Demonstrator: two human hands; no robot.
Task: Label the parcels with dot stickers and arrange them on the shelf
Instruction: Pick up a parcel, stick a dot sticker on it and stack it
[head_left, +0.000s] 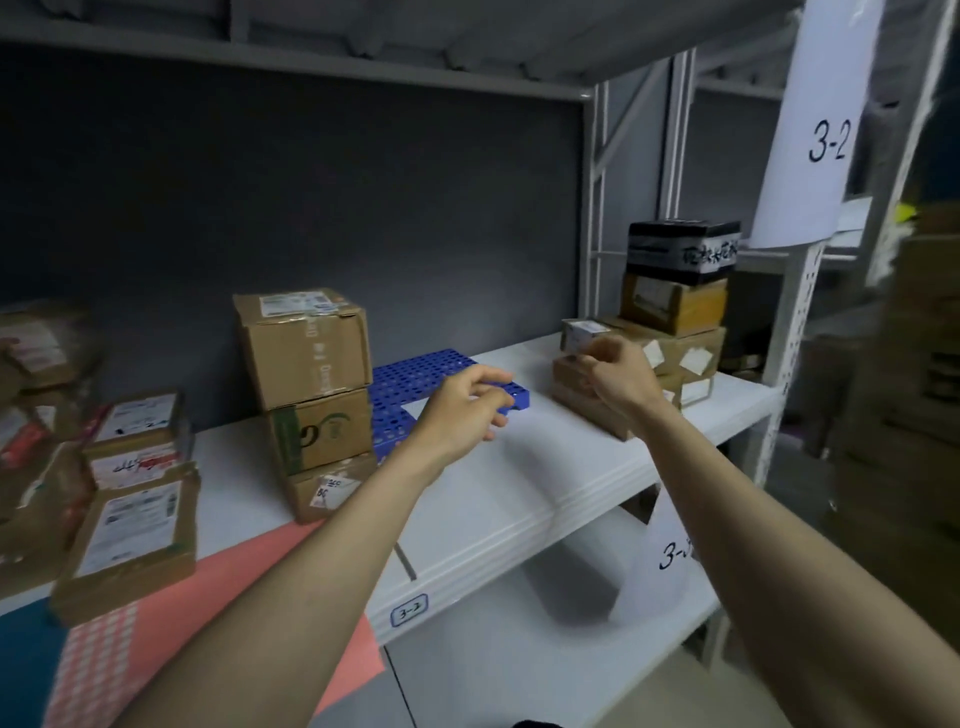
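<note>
The right hand (615, 376) pinched a small brown cardboard parcel (582, 332), long axis toward 10 o'clock, atop the 2 o'clock stack on the white metal shelf (519, 499). The left hand (462, 410) hovered loosely curled, empty.

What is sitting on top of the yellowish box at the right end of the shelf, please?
A black box sits on the yellowish box. Its top and contents cannot be seen.
</note>
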